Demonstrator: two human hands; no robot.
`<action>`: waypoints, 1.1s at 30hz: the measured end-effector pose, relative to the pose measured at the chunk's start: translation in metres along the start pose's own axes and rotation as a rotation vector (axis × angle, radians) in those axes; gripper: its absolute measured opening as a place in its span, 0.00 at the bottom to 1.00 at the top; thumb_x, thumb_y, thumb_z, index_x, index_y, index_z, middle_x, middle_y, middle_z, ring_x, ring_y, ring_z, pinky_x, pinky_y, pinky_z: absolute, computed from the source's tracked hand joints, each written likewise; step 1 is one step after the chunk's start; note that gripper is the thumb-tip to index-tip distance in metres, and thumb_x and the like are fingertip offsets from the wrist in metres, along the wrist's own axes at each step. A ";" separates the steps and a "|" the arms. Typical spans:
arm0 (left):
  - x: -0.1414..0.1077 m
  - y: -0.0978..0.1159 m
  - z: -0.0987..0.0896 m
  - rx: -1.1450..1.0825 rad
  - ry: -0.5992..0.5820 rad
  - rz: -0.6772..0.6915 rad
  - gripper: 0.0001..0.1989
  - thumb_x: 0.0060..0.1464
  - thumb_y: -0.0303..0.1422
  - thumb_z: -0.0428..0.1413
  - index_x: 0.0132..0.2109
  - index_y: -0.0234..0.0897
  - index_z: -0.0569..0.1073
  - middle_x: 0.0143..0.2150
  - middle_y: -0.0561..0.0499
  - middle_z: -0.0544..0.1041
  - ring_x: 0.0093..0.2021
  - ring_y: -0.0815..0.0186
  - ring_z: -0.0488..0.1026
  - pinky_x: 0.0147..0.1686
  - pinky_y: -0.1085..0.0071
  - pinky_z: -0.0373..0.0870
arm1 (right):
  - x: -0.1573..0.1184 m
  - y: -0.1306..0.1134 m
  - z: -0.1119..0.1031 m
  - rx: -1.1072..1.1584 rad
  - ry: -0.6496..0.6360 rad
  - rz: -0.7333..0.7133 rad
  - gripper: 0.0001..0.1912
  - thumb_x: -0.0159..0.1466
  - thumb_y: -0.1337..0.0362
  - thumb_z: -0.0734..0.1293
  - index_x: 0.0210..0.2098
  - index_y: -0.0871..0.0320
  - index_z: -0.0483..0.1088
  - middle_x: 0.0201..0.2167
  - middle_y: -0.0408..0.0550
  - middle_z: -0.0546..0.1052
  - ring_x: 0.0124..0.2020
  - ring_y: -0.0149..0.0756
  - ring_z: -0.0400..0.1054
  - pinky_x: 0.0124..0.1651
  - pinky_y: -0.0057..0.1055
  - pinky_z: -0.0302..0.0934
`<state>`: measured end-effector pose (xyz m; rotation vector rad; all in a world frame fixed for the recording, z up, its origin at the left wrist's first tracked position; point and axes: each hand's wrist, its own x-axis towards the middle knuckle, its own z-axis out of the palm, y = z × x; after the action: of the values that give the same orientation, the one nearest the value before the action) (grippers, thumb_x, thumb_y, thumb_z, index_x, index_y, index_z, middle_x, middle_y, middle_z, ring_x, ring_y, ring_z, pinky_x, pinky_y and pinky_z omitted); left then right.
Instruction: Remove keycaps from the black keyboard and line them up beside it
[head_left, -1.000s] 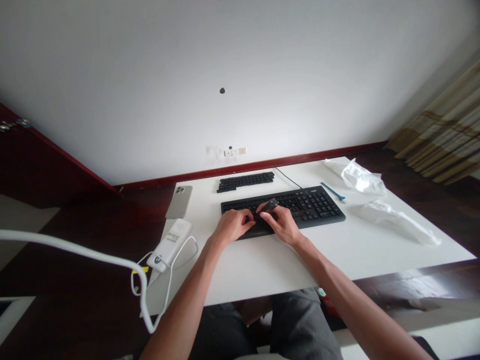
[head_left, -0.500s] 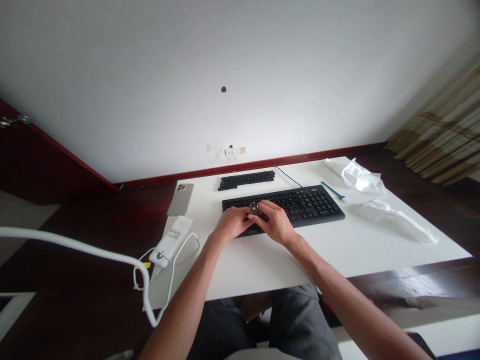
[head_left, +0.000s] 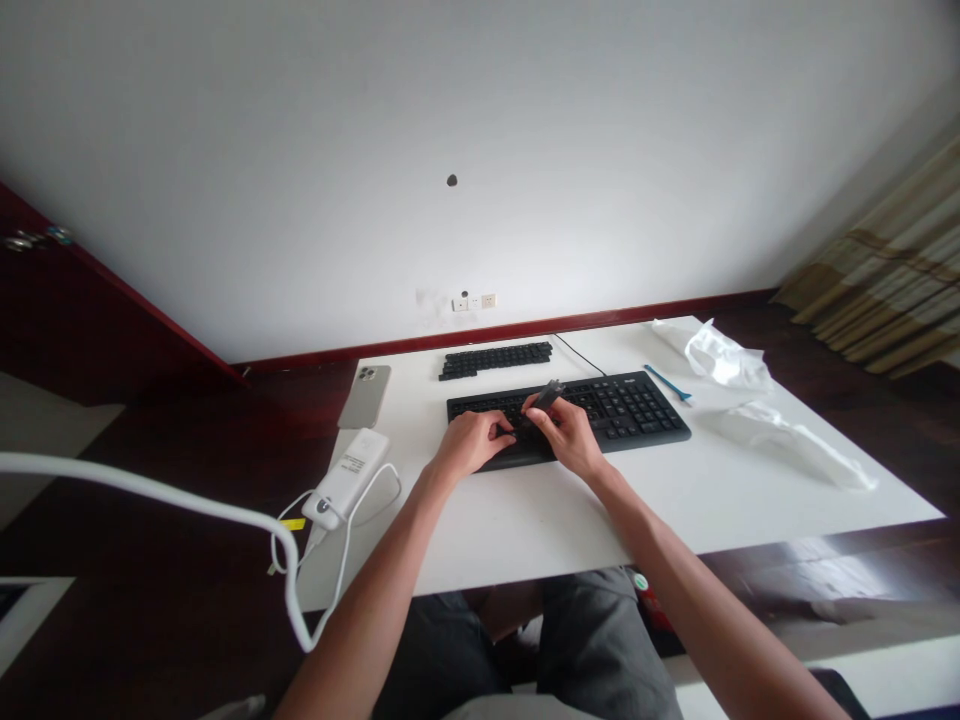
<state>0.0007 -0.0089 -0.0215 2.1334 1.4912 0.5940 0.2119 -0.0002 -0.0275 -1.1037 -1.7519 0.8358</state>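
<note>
On the white table lies a black keyboard (head_left: 636, 408), with some keycaps off in its middle part. My right hand (head_left: 564, 430) is closed round a small dark keycap puller (head_left: 550, 393), its metal end pointing up and away from the keys. My left hand (head_left: 472, 440) rests at the keyboard's left part, thumb and fingers drawn together over the keys. Whatever those fingertips hold, if anything, is too small to make out. Behind the keyboard, loose black keycaps (head_left: 496, 358) are laid out in rows.
A blue brush (head_left: 667, 384) lies right of the keyboard, near crumpled white plastic bags (head_left: 724, 358). On the left are a phone (head_left: 365, 396) and a white power bank (head_left: 351, 476) with a cable. A thick white cable (head_left: 187, 507) crosses the lower left.
My hands were together round the puller; now they are apart. The right hand has turned the puller upward and moved slightly right, while the left hand's fingers have lowered to the keys.
</note>
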 end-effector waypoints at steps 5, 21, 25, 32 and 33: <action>0.000 0.001 -0.001 0.019 -0.017 0.004 0.06 0.59 0.38 0.66 0.39 0.42 0.82 0.26 0.57 0.76 0.27 0.68 0.72 0.30 0.72 0.58 | -0.001 -0.004 0.001 0.040 -0.070 -0.047 0.18 0.71 0.48 0.66 0.42 0.56 0.77 0.37 0.47 0.79 0.36 0.39 0.71 0.40 0.33 0.63; -0.001 0.003 -0.003 0.025 -0.031 -0.018 0.08 0.60 0.40 0.64 0.36 0.42 0.81 0.26 0.56 0.78 0.27 0.68 0.73 0.30 0.72 0.60 | -0.005 -0.014 -0.005 -0.087 -0.047 -0.075 0.15 0.72 0.53 0.65 0.38 0.56 0.77 0.38 0.49 0.81 0.36 0.40 0.73 0.40 0.33 0.65; -0.001 0.003 -0.003 0.019 -0.030 -0.037 0.08 0.60 0.39 0.65 0.36 0.41 0.81 0.26 0.56 0.77 0.27 0.67 0.73 0.30 0.72 0.60 | -0.004 -0.013 -0.006 -0.115 -0.001 0.027 0.20 0.72 0.49 0.63 0.38 0.57 0.79 0.37 0.49 0.82 0.32 0.38 0.71 0.38 0.33 0.65; 0.000 0.004 -0.002 0.050 -0.037 -0.021 0.05 0.60 0.38 0.64 0.41 0.43 0.80 0.26 0.58 0.75 0.27 0.68 0.71 0.29 0.72 0.58 | -0.003 -0.005 -0.005 -0.068 0.043 0.114 0.25 0.71 0.44 0.63 0.38 0.59 0.79 0.32 0.48 0.80 0.27 0.36 0.69 0.31 0.31 0.62; -0.001 0.004 -0.002 0.056 -0.040 -0.016 0.06 0.60 0.38 0.64 0.43 0.44 0.80 0.26 0.58 0.75 0.27 0.69 0.71 0.30 0.73 0.59 | -0.003 -0.005 -0.006 -0.063 0.041 0.108 0.24 0.71 0.44 0.63 0.38 0.59 0.79 0.32 0.48 0.81 0.28 0.36 0.70 0.32 0.31 0.62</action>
<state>0.0027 -0.0105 -0.0173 2.1605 1.5187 0.5064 0.2162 -0.0040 -0.0219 -1.2584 -1.7067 0.8215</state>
